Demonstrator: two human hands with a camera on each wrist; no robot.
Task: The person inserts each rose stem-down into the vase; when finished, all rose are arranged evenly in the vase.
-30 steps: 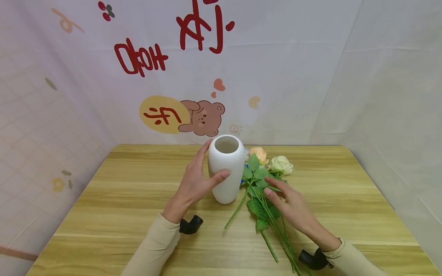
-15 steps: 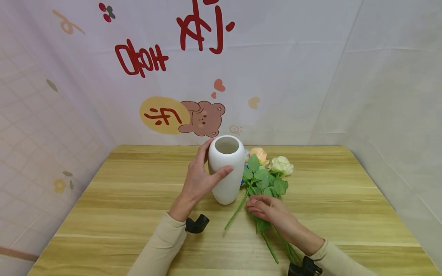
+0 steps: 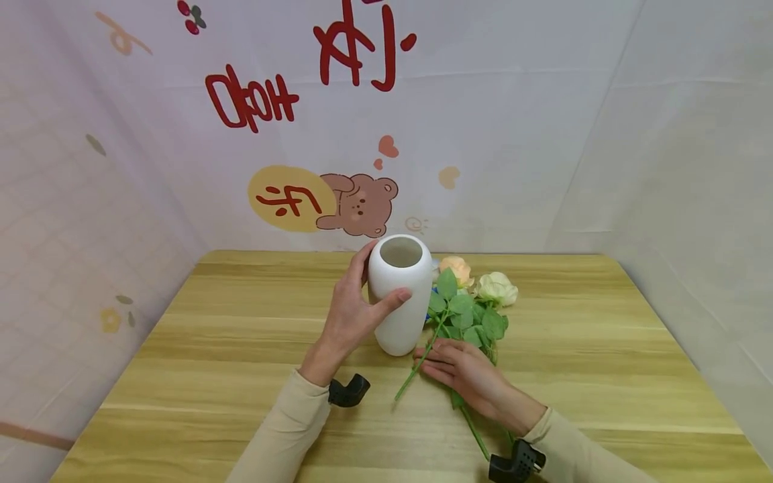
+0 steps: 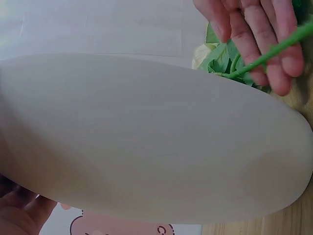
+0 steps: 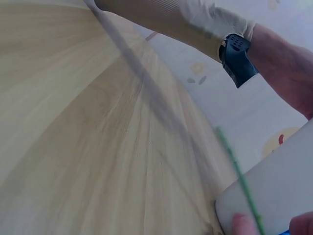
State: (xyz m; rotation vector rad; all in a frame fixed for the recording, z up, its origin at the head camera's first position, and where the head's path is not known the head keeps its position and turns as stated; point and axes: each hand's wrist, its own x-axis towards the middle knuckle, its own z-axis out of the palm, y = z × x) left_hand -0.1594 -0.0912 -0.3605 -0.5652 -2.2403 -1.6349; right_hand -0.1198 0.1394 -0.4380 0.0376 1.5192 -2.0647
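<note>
A white vase (image 3: 406,322) stands upright on the table. My left hand (image 3: 351,310) grips its left side, thumb across the front and fingers around the far side. A bunch of flowers (image 3: 468,315) with leafy green stems lies to the right of the vase. My right hand (image 3: 474,379) is low beside the vase, over the lower stems. One loose green stem (image 3: 406,384) runs across its extended fingers. In the left wrist view that stem (image 4: 269,55) passes in front of the fingers. In the right wrist view a fingertip and thumb tip appear on either side of the stem (image 5: 237,166), apart.
The wooden table (image 3: 217,349) meets a printed cloth backdrop (image 3: 513,147) at its far edge, and cloth hangs at both sides. A peach bloom (image 3: 457,270) and a cream bloom (image 3: 498,289) lie near the back. Black wrist cameras (image 3: 349,391) sit on both wrists.
My right hand has moved left and down from above the leaves, bringing its fingers under the loose stem. The left hand stays on the vase, its thumb slightly further across the front.
</note>
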